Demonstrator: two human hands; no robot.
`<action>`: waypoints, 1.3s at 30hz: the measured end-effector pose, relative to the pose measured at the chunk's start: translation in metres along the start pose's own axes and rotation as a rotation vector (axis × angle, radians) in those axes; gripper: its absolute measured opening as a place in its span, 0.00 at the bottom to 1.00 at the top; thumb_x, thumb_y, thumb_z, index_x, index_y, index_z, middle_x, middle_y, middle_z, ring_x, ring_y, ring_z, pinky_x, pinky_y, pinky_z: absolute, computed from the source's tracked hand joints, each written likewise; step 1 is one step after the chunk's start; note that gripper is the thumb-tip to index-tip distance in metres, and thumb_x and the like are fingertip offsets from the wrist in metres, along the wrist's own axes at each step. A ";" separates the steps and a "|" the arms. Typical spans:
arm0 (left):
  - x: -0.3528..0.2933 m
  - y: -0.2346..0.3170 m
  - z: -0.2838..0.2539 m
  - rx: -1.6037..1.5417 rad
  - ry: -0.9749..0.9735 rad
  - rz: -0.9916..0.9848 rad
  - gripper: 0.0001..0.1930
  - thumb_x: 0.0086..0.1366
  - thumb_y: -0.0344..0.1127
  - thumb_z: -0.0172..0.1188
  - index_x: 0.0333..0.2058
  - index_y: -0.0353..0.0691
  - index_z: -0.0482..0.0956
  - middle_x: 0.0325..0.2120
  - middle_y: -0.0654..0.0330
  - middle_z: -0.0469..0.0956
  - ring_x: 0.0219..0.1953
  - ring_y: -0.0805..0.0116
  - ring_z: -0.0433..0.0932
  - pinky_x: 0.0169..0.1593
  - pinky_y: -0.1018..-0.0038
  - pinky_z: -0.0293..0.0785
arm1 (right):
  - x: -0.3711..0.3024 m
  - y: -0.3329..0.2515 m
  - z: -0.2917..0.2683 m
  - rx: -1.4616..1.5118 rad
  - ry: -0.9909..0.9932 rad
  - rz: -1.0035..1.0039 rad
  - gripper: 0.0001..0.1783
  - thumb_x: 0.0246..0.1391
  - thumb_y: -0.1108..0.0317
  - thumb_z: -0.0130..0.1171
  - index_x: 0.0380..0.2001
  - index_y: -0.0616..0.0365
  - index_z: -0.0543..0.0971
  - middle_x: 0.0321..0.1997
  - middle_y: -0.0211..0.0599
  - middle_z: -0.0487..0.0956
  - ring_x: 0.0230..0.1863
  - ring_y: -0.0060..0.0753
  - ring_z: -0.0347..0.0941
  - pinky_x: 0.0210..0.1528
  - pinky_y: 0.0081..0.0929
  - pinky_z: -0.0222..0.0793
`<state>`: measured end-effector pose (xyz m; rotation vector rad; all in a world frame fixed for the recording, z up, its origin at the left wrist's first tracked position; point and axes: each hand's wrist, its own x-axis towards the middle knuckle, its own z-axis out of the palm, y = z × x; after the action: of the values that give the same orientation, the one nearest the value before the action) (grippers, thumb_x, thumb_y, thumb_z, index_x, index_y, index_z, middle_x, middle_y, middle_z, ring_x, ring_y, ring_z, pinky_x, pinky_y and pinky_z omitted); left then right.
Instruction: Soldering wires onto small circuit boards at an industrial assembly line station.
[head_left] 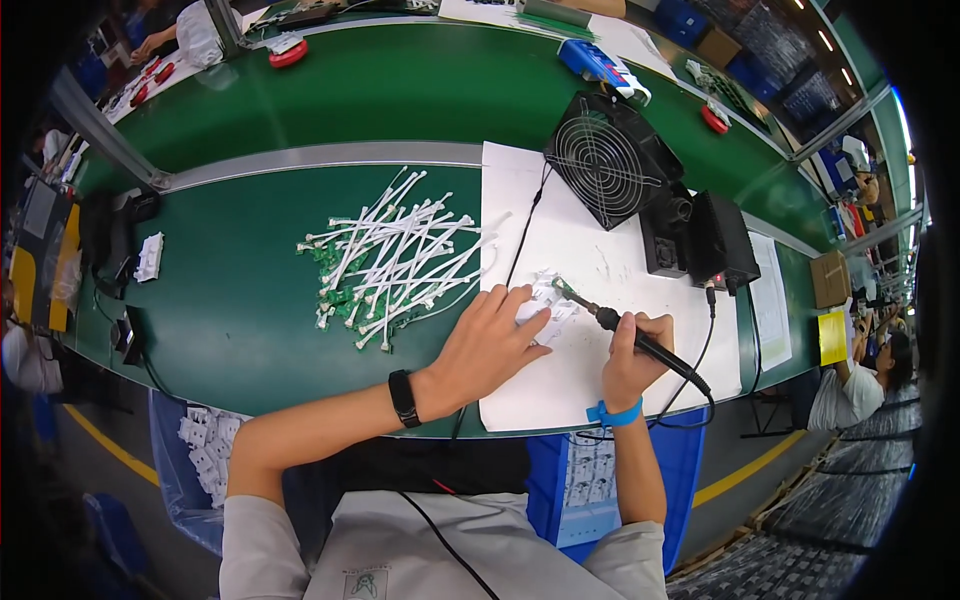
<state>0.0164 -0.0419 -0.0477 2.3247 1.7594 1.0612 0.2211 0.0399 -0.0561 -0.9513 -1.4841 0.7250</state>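
My right hand (633, 366) grips the black handle of a soldering iron (655, 350). The iron's metal tip points up and to the left, at a small green circuit board (563, 287) on a white plastic part (540, 300). Whether the tip touches the board is too small to tell. From the left, my left hand (484, 345) holds the white part by its near side with thumb and fingers, covering some of it. Left of that hand lies a pile of white cables with connectors and small green boards (395, 260).
A white paper sheet (610, 390) covers the green bench under the work. Behind it stand a black fan (607, 165) and a black box-shaped unit (722, 240) with cords. Another white part (149, 257) lies far left. A blue bin (685, 470) sits below the bench edge.
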 end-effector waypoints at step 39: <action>0.000 -0.001 0.004 -0.025 -0.009 -0.033 0.24 0.58 0.43 0.72 0.50 0.37 0.82 0.49 0.50 0.73 0.47 0.55 0.71 0.47 0.65 0.70 | -0.004 -0.015 -0.002 0.076 0.082 -0.058 0.15 0.66 0.71 0.55 0.28 0.54 0.60 0.21 0.26 0.60 0.26 0.17 0.51 0.30 0.22 0.48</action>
<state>0.0178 -0.0409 -0.0509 2.2742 1.7647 1.0601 0.2203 0.0295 -0.0451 -0.8667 -1.3968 0.6873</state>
